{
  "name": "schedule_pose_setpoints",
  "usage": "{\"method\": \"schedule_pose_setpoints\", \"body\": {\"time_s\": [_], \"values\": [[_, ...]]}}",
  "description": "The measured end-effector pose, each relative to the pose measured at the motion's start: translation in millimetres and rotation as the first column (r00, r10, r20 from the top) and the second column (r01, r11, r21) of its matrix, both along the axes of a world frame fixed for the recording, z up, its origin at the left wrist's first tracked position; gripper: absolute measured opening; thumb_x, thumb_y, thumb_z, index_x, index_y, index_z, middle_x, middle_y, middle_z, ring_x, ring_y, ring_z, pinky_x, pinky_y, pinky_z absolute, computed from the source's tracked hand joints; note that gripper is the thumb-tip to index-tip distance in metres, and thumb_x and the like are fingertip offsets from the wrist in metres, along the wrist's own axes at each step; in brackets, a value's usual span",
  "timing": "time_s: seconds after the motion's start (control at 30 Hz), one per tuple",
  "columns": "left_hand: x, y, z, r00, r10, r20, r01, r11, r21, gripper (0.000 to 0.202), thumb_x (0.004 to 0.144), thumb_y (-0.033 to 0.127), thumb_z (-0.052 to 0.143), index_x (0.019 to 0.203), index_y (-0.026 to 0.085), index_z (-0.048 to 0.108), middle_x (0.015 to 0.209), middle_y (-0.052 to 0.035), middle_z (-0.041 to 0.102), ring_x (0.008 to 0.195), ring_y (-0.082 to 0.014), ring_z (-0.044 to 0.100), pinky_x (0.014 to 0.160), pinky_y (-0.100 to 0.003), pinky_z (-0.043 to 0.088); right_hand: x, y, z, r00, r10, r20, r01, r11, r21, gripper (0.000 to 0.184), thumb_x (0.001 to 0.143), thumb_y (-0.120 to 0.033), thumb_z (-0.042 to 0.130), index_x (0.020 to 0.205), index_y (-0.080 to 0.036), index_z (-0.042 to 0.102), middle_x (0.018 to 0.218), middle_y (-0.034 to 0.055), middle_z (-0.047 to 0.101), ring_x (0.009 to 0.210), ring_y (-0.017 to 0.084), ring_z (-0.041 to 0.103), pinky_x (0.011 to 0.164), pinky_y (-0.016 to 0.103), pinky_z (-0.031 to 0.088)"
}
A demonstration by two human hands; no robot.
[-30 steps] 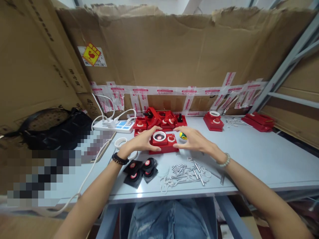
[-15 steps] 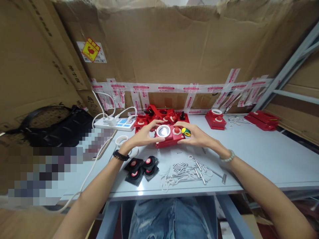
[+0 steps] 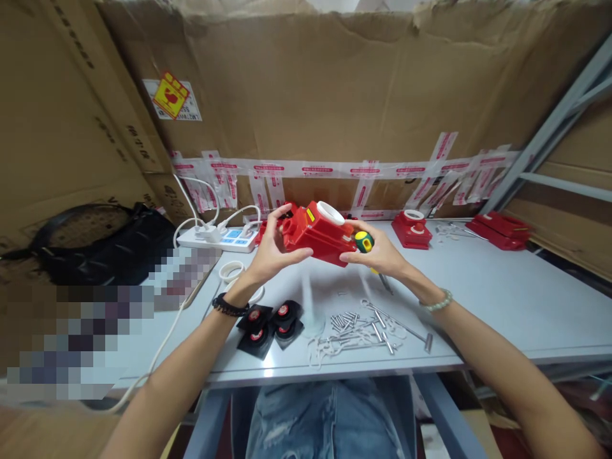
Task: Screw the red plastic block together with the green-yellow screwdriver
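Both hands hold up a red housing (image 3: 318, 237) with a white ring (image 3: 331, 213) on its upper face. It is tilted, so its long red side and a small yellow label show. My left hand (image 3: 273, 254) grips the left end, thumb along the lower edge. On the right end, my right hand (image 3: 382, 252) is closed, and it also keeps a screwdriver (image 3: 364, 241) with a yellow and green handle in the palm, shaft pointing down to the right. More red housings behind are mostly hidden by the raised one.
Screws (image 3: 345, 320), metal rods and white cords lie near the front edge. Several black square parts (image 3: 255, 336) sit to their left. A power strip (image 3: 229, 237), a black bag (image 3: 109, 245) and another red housing (image 3: 412, 231) stand farther back. Cardboard (image 3: 306, 89) walls the table's rear.
The red housing has been lifted and tipped, so its side now shows instead of its top with the red button. Both hands moved with it, and the screwdriver shaft has come into view.
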State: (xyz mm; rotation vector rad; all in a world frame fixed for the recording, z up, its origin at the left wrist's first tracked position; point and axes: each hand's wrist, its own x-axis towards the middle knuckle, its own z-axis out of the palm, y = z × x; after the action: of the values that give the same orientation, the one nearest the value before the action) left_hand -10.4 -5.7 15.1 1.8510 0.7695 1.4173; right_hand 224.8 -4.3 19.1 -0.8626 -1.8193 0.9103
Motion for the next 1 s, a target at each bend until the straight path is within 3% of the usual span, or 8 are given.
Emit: {"method": "schedule_pose_setpoints", "body": {"time_s": [0.13,0.23,0.37,0.53,0.63,0.73,0.9,1.0], "values": [[-5,7,0.0,0.992,0.092,0.085,-0.099,0.992,0.072,0.074,0.060,0.059,0.076,0.115,0.023,0.042,0.121,-0.0093,0.057,0.110,-0.0267,0.059,0.089,-0.036,0.052,4,-4,10.6,0.990,-0.123,-0.070,0.120,0.992,-0.048,0.058,0.059,-0.026,0.077,0.112,-0.018,0.055,0.112,0.0101,0.067,0.076,0.014,0.064,0.065,0.029,0.053],[-10,10,-0.8,0.989,0.123,0.077,-0.131,0.986,0.103,0.067,0.061,0.056,0.077,0.108,0.022,0.043,0.112,-0.0070,0.059,0.104,-0.0237,0.060,0.087,-0.035,0.052,17,-5,22.7,0.932,-0.345,-0.115,0.317,0.925,-0.208,0.035,0.065,-0.021,0.064,0.098,-0.016,0.056,0.088,0.0050,0.071,0.040,0.004,0.040,0.036,0.022,0.032],[-6,7,-4.4,0.994,0.107,-0.025,-0.104,0.988,0.118,0.065,0.061,0.046,0.079,0.109,0.022,0.043,0.113,-0.0068,0.058,0.103,-0.0226,0.060,0.088,-0.036,0.052,33,-1,27.1,0.867,-0.487,-0.102,0.448,0.854,-0.265,0.032,0.060,-0.012,0.054,0.092,-0.016,0.054,0.066,-0.0002,0.066,0.040,0.006,0.039,0.036,0.021,0.031],[0,3,-10.9,0.982,0.096,-0.161,-0.083,0.993,0.087,0.064,0.061,0.034,0.080,0.113,0.022,0.045,0.113,-0.0070,0.060,0.100,-0.0221,0.061,0.089,-0.038,0.051,37,2,17.9,0.811,-0.568,0.141,0.570,0.821,0.034,0.028,0.068,-0.019,0.054,0.095,-0.018,0.053,0.065,0.0006,0.067,0.052,0.013,0.055,0.050,0.026,0.043],[1,3,-13.1,0.970,0.115,-0.214,-0.099,0.992,0.080,0.062,0.063,0.032,0.079,0.113,0.021,0.045,0.111,-0.0072,0.061,0.100,-0.0222,0.061,0.088,-0.038,0.051,42,-6,22.3,0.692,-0.638,0.337,0.574,0.770,0.279,0.008,0.073,-0.027,0.057,0.072,-0.018,0.057,0.061,0.0022,0.064,0.057,0.015,0.057,0.054,0.027,0.043],[1,4,-14.5,0.960,0.131,-0.247,-0.111,0.990,0.091,0.060,0.063,0.032,0.078,0.111,0.020,0.045,0.110,-0.0079,0.061,0.101,-0.0230,0.061,0.087,-0.038,0.051,51,-25,32.3,0.619,-0.708,0.339,0.603,0.705,0.373,0.025,0.075,-0.036,0.061,0.057,-0.020,0.052,0.048,-0.0007,0.055,0.045,0.014,0.052,0.046,0.027,0.039],[3,5,-17.5,0.951,0.123,-0.285,-0.102,0.991,0.085,0.059,0.062,0.030,0.077,0.109,0.020,0.045,0.109,-0.0073,0.061,0.100,-0.0222,0.061,0.088,-0.038,0.050,57,-74,28.6,0.792,-0.606,-0.066,0.610,0.784,0.117,0.021,0.081,-0.036,0.061,0.069,-0.019,0.058,0.065,0.0055,0.068,0.038,0.014,0.054,0.039,0.029,0.044],[2,5,-19.2,0.950,0.116,-0.290,-0.096,0.992,0.084,0.059,0.062,0.031,0.077,0.110,0.020,0.044,0.111,-0.0075,0.061,0.101,-0.0224,0.061,0.089,-0.038,0.050,54,-98,14.0,0.772,-0.632,-0.074,0.636,0.768,0.077,0.020,0.079,-0.035,0.064,0.067,-0.020,0.057,0.064,0.0057,0.068,0.037,0.013,0.054,0.037,0.028,0.044]]}}
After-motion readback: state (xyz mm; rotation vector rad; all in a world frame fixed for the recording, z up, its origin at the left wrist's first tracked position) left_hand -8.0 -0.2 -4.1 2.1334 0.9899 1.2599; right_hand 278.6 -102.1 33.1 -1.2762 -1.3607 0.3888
